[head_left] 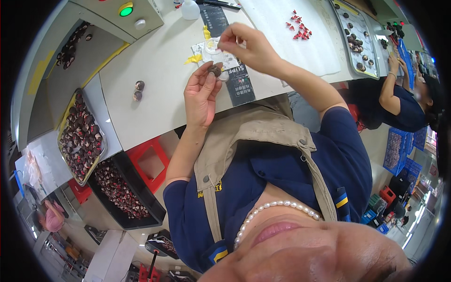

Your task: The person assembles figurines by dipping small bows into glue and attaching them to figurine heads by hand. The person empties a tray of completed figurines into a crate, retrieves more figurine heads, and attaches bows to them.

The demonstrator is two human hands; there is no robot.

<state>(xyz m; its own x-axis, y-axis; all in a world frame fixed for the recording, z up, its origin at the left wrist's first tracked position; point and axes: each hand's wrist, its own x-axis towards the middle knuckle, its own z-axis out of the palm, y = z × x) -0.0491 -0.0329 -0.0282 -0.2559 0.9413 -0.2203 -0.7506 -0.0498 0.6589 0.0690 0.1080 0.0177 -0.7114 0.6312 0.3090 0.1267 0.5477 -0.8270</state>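
My left hand (201,94) is raised over the white table (155,61) and holds a small dark brown round part (215,70) between thumb and fingertips. My right hand (245,44) hovers just above it, thumb and forefinger pinched together over a small clear round dish (212,47); whether they pinch anything I cannot tell. The dish sits on a white label on a black printed mat (242,84), beside yellow scraps (193,58). Two more dark round parts (137,90) lie on the table to the left.
A metal tray (63,123) heaped with dark parts and a black bin (150,207) of them stand lower left. Red bits (299,26) lie on a white sheet. A second metal tray (371,47) lies at upper right near a co-worker (404,105). A red stool (150,162) stands under the table.
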